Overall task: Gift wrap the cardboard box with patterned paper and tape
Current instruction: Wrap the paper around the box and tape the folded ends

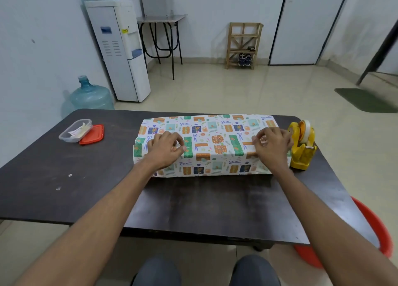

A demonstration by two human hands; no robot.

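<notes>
A long box covered in white patterned paper [213, 143] lies across the dark table [64, 178]. My left hand [165, 148] rests on the paper's top near the left end, fingers curled and pinching the paper edge. My right hand [272, 146] presses on the paper near the right end, fingers bent at the seam. A yellow tape dispenser [302, 145] with a roll of clear tape stands just right of the box, close to my right hand. The cardboard itself is hidden under the paper.
A clear plastic container [75, 130] with paper scraps and its red lid [92, 134] sit at the table's far left. A red tub [366, 231] stands on the floor by the right corner. A water dispenser [120, 48] and bottle [90, 96] stand beyond.
</notes>
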